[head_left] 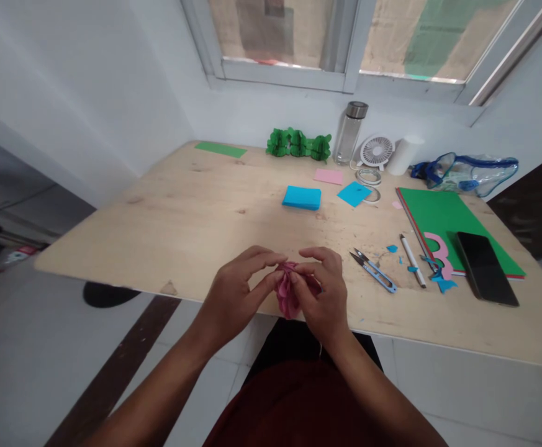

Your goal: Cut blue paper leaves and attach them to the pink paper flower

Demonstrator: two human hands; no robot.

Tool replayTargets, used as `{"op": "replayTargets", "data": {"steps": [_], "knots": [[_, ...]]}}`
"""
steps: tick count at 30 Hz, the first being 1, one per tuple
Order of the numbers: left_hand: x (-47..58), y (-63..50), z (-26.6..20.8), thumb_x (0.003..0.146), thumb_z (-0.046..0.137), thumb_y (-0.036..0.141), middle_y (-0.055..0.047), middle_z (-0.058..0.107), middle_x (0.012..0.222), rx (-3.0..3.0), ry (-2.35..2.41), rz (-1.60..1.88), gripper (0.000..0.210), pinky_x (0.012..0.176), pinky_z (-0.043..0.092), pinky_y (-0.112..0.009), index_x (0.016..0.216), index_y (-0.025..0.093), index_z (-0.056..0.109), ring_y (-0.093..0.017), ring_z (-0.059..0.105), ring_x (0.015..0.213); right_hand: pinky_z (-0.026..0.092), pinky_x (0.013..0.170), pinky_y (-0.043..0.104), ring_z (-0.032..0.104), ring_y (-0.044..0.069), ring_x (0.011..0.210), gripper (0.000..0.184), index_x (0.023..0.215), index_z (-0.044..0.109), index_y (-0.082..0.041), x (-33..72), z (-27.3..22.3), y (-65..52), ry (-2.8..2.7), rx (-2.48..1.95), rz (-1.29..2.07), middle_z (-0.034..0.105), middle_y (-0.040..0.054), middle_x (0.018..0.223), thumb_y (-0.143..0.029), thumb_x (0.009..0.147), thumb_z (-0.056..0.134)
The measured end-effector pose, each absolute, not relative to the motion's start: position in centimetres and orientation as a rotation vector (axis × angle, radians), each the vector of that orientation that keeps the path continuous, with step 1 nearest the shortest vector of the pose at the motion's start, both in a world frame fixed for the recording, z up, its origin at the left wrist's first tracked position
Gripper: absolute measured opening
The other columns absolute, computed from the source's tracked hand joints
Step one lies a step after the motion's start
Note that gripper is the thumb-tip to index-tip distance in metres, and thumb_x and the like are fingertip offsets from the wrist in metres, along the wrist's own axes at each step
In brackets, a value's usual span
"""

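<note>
- Head view: one wooden table (149, 223), pale, against a white wall below a window.
- One stack of large sheets (442, 208), green uppermost, red showing at the edge; at right.
- One clear pouch (492, 169), blue-trimmed, behind the stack; something blue inside, not identifiable.
- One clear bottle (347, 138), upright, metallic cap on; whether it holds liquid cannot be told.
- One green pleated paper piece (297, 146), ruffled, left of the bottle.
- Two bare hands, close together at the table's near edge: left hand (240, 282) and right hand (324, 292), thumbs and fingers pinching the same piece.
- One dark phone (486, 267), partly over the sheets.
- One white fan (377, 151), beside a white cylinder (405, 155).
- One pink ruffled paper (288, 302), gripped between both hands, its folds hanging below the fingertips.
- One pair of snips (377, 274), blue-handled, blades apart, right of the right hand.
- One stack of blue paper (302, 198), mid-table.
- One white pen (411, 259), among blue scraps (446, 285).
- One pink "3" cutout (442, 251), overlapping the sheets' edge.
</note>
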State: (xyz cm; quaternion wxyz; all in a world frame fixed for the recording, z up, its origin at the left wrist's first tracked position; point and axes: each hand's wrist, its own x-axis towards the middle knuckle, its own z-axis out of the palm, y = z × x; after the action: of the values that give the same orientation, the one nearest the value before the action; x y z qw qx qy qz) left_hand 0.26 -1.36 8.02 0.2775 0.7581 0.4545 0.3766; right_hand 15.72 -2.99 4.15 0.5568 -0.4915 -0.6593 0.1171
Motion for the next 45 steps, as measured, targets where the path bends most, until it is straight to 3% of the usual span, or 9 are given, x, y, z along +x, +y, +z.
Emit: {"op": "replayTargets", "data": {"steps": [9,21,29,38,45], "knots": [[-0.4,-0.1,8.6,0.081,0.058,0.030,-0.002,0.070,0.084,1.996,1.141,0.872,0.013,0.073,0.052,-0.031,0.081,0.027,0.071,-0.019,0.065,0.079,0.043,0.087,0.044,0.053,0.023,0.102,0.011,0.079,0.065,-0.022,15.9,4.3,-3.2,-1.637,-1.146,0.327,0.061,0.0060,0.103,-0.015,0.082,0.058],[-0.1,-0.3,6.9,0.078,0.062,0.030,-0.002,0.071,0.085,1.918,1.181,1.053,0.010,0.087,0.051,-0.037,0.077,0.026,0.071,-0.021,0.064,0.091,0.044,0.085,0.042,0.054,0.023,0.100,0.011,0.074,0.065,-0.021,15.5,4.2,-2.8,-1.636,-1.178,0.279,0.059,0.0072,0.101,-0.014,0.081,0.058],[0.9,-2.5,4.5,0.079,0.062,0.033,-0.010,0.065,0.117,1.283,1.146,1.034,0.038,0.091,0.050,-0.040,0.115,0.022,0.060,-0.024,0.060,0.109,0.042,0.086,0.041,0.054,0.022,0.096,0.012,0.082,0.068,-0.024,15.6,3.5,-1.9,-1.648,-1.184,0.173,0.062,0.0041,0.091,-0.016,0.082,0.059],[2.5,-3.3,2.5,0.078,0.063,0.027,-0.011,0.060,0.121,1.303,1.157,1.132,0.043,0.094,0.048,-0.041,0.120,0.020,0.054,-0.022,0.061,0.105,0.048,0.085,0.040,0.058,0.021,0.097,0.022,0.101,0.062,-0.024,17.1,1.4,-3.1,-1.614,-1.219,0.356,0.065,0.0064,0.102,-0.015,0.083,0.054],[2.9,-4.2,1.2,0.078,0.063,0.028,-0.009,0.052,0.133,1.398,1.211,1.114,0.052,0.096,0.047,-0.042,0.128,0.026,0.048,-0.024,0.058,0.112,0.046,0.092,0.047,0.056,0.025,0.107,0.039,0.121,0.052,-0.023,18.9,-0.4,-5.5,-1.578,-1.412,0.319,0.063,0.0096,0.114,-0.021,0.083,0.056]]}}
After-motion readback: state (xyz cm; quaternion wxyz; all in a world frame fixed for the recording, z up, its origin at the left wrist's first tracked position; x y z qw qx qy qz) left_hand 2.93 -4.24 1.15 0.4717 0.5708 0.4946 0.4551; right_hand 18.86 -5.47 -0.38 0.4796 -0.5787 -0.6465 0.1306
